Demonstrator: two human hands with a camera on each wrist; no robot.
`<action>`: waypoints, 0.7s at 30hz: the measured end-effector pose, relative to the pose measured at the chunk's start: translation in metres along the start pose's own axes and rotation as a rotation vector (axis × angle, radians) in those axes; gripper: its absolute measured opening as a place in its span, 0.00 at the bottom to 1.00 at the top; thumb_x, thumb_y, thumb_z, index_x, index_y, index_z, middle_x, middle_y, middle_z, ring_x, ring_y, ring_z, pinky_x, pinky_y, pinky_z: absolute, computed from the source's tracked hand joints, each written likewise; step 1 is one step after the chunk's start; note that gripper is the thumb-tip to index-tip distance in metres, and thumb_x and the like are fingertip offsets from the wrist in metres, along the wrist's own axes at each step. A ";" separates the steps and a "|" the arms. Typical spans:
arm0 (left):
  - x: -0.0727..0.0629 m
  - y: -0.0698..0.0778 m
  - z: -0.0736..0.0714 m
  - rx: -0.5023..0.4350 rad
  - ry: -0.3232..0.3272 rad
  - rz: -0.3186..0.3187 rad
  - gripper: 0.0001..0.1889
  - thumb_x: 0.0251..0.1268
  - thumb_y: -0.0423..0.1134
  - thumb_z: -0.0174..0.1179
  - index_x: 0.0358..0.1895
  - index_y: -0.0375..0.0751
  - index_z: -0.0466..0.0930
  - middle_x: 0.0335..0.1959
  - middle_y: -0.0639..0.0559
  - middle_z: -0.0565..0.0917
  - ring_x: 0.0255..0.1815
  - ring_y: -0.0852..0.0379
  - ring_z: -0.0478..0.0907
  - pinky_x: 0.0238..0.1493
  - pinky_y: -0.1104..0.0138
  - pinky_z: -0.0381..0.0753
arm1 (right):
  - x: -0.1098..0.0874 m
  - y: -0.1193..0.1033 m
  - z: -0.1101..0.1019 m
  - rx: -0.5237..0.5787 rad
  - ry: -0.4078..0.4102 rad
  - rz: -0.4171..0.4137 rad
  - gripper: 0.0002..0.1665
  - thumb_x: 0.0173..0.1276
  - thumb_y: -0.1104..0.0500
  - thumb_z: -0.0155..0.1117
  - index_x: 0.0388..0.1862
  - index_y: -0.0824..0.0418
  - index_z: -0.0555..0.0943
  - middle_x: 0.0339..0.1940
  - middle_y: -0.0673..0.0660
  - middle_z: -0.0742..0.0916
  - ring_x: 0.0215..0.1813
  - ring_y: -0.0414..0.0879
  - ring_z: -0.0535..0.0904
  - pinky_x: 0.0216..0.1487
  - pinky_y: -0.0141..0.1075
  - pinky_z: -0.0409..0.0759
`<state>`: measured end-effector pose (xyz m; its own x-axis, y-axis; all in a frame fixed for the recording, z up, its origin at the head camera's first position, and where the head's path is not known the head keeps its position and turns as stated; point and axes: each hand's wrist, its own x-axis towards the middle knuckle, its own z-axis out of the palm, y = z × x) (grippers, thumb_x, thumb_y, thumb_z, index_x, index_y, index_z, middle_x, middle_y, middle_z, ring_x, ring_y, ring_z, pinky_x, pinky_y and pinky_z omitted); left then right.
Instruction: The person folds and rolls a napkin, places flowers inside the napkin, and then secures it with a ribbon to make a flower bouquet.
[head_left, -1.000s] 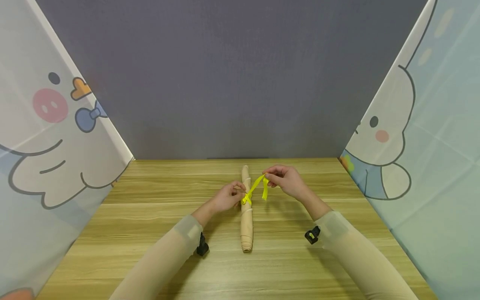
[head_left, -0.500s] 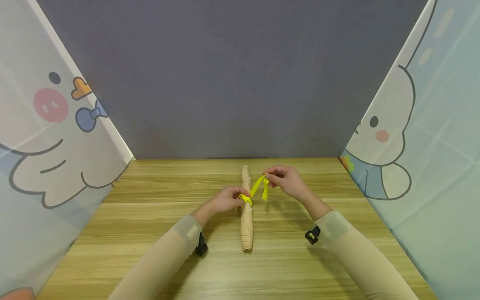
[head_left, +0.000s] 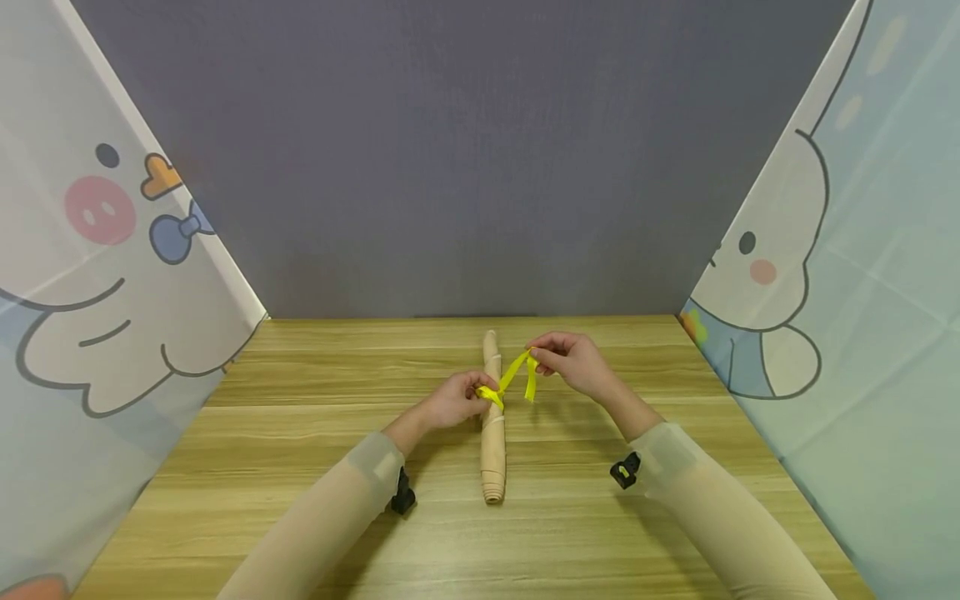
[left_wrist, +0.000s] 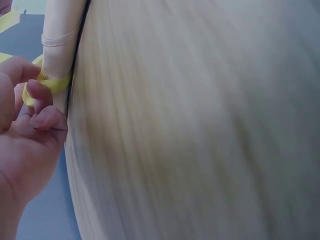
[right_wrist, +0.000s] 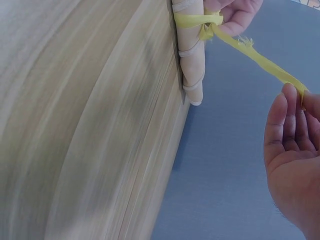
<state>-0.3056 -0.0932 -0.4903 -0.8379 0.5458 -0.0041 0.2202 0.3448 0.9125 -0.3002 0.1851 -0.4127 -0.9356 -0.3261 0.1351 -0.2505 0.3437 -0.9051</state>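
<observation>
A long beige roll (head_left: 492,458) of sheet material lies on the table, pointing away from me. Its layered end faces me, and its exact material is unclear. Yellow ribbon (head_left: 514,372) is wrapped round its middle, seen in the right wrist view as a band (right_wrist: 192,20) with a knot. At the left of the roll, my left hand (head_left: 456,398) pinches a ribbon loop (left_wrist: 29,95) beside the knot. Up and to the right, my right hand (head_left: 576,363) pinches the ribbon between thumb and fingertips. The stretch between the hands slants upward, and a loose tail (head_left: 531,385) hangs down.
The wood-grain table (head_left: 315,500) spreads round the roll. A grey panel (head_left: 480,167) stands behind it. Cartoon-printed sheets, one on the left (head_left: 180,333) and one on the right (head_left: 787,333), flank the table.
My left hand has shifted its fingers onto the ribbon beside the knot, and a yellow loop now shows at its fingertips. The right hand and the roll have stayed nearly still.
</observation>
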 end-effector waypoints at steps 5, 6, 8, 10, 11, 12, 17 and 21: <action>-0.002 -0.002 0.000 0.077 0.036 0.067 0.18 0.77 0.30 0.64 0.66 0.35 0.77 0.49 0.43 0.85 0.34 0.58 0.75 0.35 0.70 0.77 | 0.000 0.001 -0.001 -0.008 0.004 -0.001 0.18 0.84 0.58 0.66 0.62 0.70 0.87 0.49 0.70 0.90 0.46 0.62 0.89 0.45 0.32 0.89; -0.003 -0.002 0.000 0.087 0.040 0.077 0.18 0.78 0.30 0.64 0.66 0.35 0.76 0.49 0.42 0.85 0.34 0.58 0.75 0.35 0.70 0.77 | 0.000 0.001 -0.001 -0.011 0.006 0.002 0.17 0.84 0.58 0.67 0.61 0.69 0.88 0.49 0.68 0.90 0.46 0.60 0.89 0.45 0.32 0.89; -0.004 -0.002 -0.001 0.098 0.041 0.101 0.17 0.79 0.30 0.63 0.65 0.37 0.76 0.49 0.42 0.86 0.35 0.58 0.74 0.36 0.69 0.76 | 0.000 0.002 -0.001 -0.017 0.007 0.009 0.16 0.84 0.57 0.67 0.61 0.67 0.88 0.47 0.65 0.91 0.45 0.58 0.89 0.45 0.33 0.89; -0.005 -0.002 -0.002 0.102 0.038 0.123 0.13 0.81 0.30 0.62 0.61 0.38 0.77 0.48 0.41 0.86 0.35 0.57 0.75 0.36 0.68 0.75 | 0.000 0.002 -0.002 -0.026 0.008 0.011 0.17 0.84 0.57 0.67 0.61 0.67 0.88 0.46 0.63 0.91 0.45 0.57 0.90 0.45 0.33 0.89; -0.005 -0.002 -0.002 0.105 0.035 0.133 0.10 0.81 0.29 0.61 0.59 0.39 0.79 0.48 0.41 0.86 0.35 0.58 0.75 0.36 0.68 0.76 | 0.000 0.003 -0.002 -0.029 0.007 0.009 0.17 0.84 0.57 0.67 0.61 0.67 0.88 0.46 0.63 0.91 0.45 0.57 0.90 0.45 0.33 0.89; -0.005 -0.003 -0.003 0.101 0.029 0.139 0.08 0.82 0.29 0.60 0.57 0.39 0.80 0.47 0.41 0.85 0.34 0.58 0.75 0.36 0.68 0.76 | 0.000 0.003 -0.002 -0.032 0.007 0.006 0.18 0.84 0.57 0.67 0.61 0.68 0.88 0.46 0.62 0.91 0.45 0.58 0.90 0.45 0.34 0.89; -0.005 -0.002 -0.004 0.102 0.006 0.118 0.09 0.86 0.30 0.55 0.51 0.39 0.87 0.44 0.44 0.86 0.28 0.61 0.72 0.30 0.70 0.74 | -0.001 0.004 -0.002 -0.040 0.013 -0.002 0.18 0.84 0.58 0.67 0.62 0.70 0.87 0.44 0.61 0.91 0.45 0.58 0.90 0.44 0.33 0.89; -0.004 -0.001 -0.004 0.095 -0.031 0.073 0.12 0.82 0.28 0.56 0.56 0.37 0.88 0.40 0.47 0.85 0.24 0.62 0.69 0.27 0.71 0.71 | -0.001 0.003 -0.001 -0.051 0.019 -0.007 0.18 0.84 0.58 0.67 0.62 0.70 0.87 0.43 0.59 0.92 0.42 0.51 0.90 0.45 0.36 0.90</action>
<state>-0.3040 -0.0988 -0.4894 -0.8024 0.5949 0.0469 0.3275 0.3733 0.8680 -0.3006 0.1874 -0.4151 -0.9383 -0.3118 0.1498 -0.2691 0.3858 -0.8825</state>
